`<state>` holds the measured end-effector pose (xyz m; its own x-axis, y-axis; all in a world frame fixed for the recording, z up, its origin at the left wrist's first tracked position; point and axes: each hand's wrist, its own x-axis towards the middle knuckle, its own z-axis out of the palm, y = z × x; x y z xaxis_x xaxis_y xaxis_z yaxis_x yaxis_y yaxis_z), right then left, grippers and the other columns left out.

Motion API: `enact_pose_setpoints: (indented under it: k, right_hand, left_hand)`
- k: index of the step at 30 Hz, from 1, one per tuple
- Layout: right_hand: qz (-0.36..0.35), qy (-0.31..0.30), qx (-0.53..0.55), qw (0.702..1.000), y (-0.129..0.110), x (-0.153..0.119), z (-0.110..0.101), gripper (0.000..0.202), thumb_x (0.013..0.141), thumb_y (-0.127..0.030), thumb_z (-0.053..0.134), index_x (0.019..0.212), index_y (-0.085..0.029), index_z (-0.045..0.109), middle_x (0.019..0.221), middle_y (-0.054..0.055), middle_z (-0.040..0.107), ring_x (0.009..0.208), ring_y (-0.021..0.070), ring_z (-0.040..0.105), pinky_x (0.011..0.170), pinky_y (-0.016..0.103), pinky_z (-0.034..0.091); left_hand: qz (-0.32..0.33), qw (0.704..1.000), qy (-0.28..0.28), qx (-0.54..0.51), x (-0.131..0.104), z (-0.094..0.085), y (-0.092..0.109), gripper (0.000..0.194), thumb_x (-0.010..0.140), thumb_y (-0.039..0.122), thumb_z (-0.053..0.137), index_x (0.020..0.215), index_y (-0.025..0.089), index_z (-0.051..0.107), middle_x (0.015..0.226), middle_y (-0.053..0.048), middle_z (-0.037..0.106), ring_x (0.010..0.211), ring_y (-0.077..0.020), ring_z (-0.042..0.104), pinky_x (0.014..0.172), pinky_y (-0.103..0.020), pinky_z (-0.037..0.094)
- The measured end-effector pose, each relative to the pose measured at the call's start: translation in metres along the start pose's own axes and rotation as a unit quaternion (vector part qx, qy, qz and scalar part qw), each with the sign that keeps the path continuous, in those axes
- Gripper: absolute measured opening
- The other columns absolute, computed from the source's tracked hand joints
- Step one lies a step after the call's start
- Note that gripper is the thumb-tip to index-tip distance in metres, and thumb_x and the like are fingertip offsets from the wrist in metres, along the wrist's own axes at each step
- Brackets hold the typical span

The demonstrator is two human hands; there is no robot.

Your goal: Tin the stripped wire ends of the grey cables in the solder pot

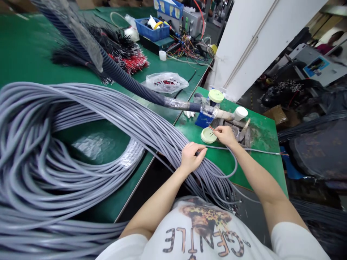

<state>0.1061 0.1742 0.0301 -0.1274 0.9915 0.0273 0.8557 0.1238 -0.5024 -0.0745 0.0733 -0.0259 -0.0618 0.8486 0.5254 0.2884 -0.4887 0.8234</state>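
My right hand (225,135) pinches the end of a grey cable, whose thin coloured wires (211,128) reach over a round pale-yellow dish (208,135). The cable loops down from that hand. Curled fingers of my left hand (192,156) rest on the thick bundle of grey cables (151,126); something small and dark shows by the fingertips, too small to name. Beyond the dish are a blue box (204,119) and a taped hose end (223,115). Another grey cable (260,150) lies across the green table, its wires over the right edge.
The corrugated hose (130,81) slants over the green bench (24,47). Black and red wires (132,63), a plastic bag (166,82) and a blue bin (152,32) lie behind. A white cup (240,113) and lidded jar (215,96) stand on the table. A person (329,45) is far right.
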Motion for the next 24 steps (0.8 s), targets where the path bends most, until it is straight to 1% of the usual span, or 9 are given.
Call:
enact_pose_setpoints:
  k: [5,10,13,15,17,20,22,24]
  right_hand:
    - [-0.009,-0.01,-0.058,0.998,0.002,0.006,0.005,0.021,0.071,-0.027,0.053,0.067,-0.015,0.07,0.057,0.003,0.063,0.056,0.0135,0.051,0.054,0.025,0.03]
    - [-0.015,-0.011,-0.089,0.996,-0.002,0.008,0.009,0.021,0.072,-0.026,0.053,0.067,-0.016,0.07,0.062,0.004,0.066,0.056,0.0137,0.051,0.055,0.026,0.029]
    - [-0.02,-0.007,-0.09,0.996,-0.001,0.007,0.003,0.021,0.073,-0.026,0.053,0.068,-0.016,0.071,0.064,0.004,0.067,0.058,0.014,0.053,0.055,0.025,0.03]
    - [-0.021,0.005,-0.085,0.996,0.005,0.005,-0.008,0.023,0.074,-0.028,0.053,0.07,-0.015,0.071,0.064,0.004,0.067,0.058,0.014,0.053,0.055,0.025,0.031]
    - [-0.007,0.034,-0.077,0.996,0.018,0.002,-0.022,0.026,0.074,-0.032,0.053,0.071,-0.014,0.071,0.061,0.004,0.065,0.057,0.0139,0.052,0.055,0.025,0.032]
    - [0.041,0.088,-0.076,0.992,0.051,0.001,-0.041,0.03,0.072,-0.036,0.054,0.07,-0.013,0.072,0.06,0.005,0.065,0.056,0.0146,0.052,0.055,0.026,0.032]
    - [0.073,0.11,-0.087,0.987,0.074,0.003,-0.049,0.032,0.071,-0.037,0.053,0.07,-0.011,0.073,0.06,0.006,0.065,0.056,0.0157,0.053,0.055,0.027,0.033]
    - [0.099,0.122,-0.098,0.983,0.095,0.005,-0.051,0.032,0.07,-0.037,0.054,0.071,-0.011,0.074,0.061,0.008,0.066,0.057,0.0167,0.054,0.056,0.027,0.033]
  left_hand:
    - [0.01,1.0,0.001,0.015,0.001,-0.001,0.001,0.011,0.084,0.027,0.06,0.079,0.019,0.067,0.068,-0.001,0.066,0.066,-0.0143,0.058,0.068,-0.029,0.04]
    - [0.014,1.0,0.0,0.018,0.002,-0.002,0.001,0.013,0.085,0.028,0.059,0.079,0.02,0.067,0.068,-0.002,0.067,0.066,-0.0145,0.059,0.067,-0.029,0.039]
    - [0.009,1.0,-0.002,0.011,0.002,-0.002,0.0,0.012,0.084,0.028,0.06,0.079,0.02,0.067,0.068,-0.002,0.067,0.066,-0.015,0.058,0.067,-0.029,0.039]
    - [0.007,1.0,-0.003,0.007,0.002,-0.002,0.0,0.011,0.084,0.028,0.061,0.079,0.02,0.067,0.069,-0.002,0.067,0.067,-0.015,0.059,0.067,-0.029,0.039]
    - [0.009,1.0,-0.001,0.004,0.002,-0.002,-0.001,0.01,0.083,0.027,0.061,0.079,0.02,0.067,0.069,-0.002,0.068,0.066,-0.0146,0.059,0.067,-0.029,0.039]
    - [0.014,1.0,0.001,0.006,0.002,-0.001,0.0,0.008,0.083,0.025,0.062,0.079,0.02,0.067,0.069,-0.001,0.068,0.066,-0.014,0.059,0.067,-0.029,0.039]
    - [0.014,1.0,-0.003,0.012,0.003,-0.001,0.0,0.008,0.083,0.025,0.062,0.079,0.02,0.067,0.069,-0.001,0.068,0.066,-0.0138,0.059,0.067,-0.029,0.039]
    - [0.018,1.0,-0.007,0.018,0.003,-0.001,0.001,0.007,0.083,0.024,0.063,0.079,0.02,0.066,0.069,0.0,0.067,0.066,-0.0137,0.059,0.067,-0.029,0.038]
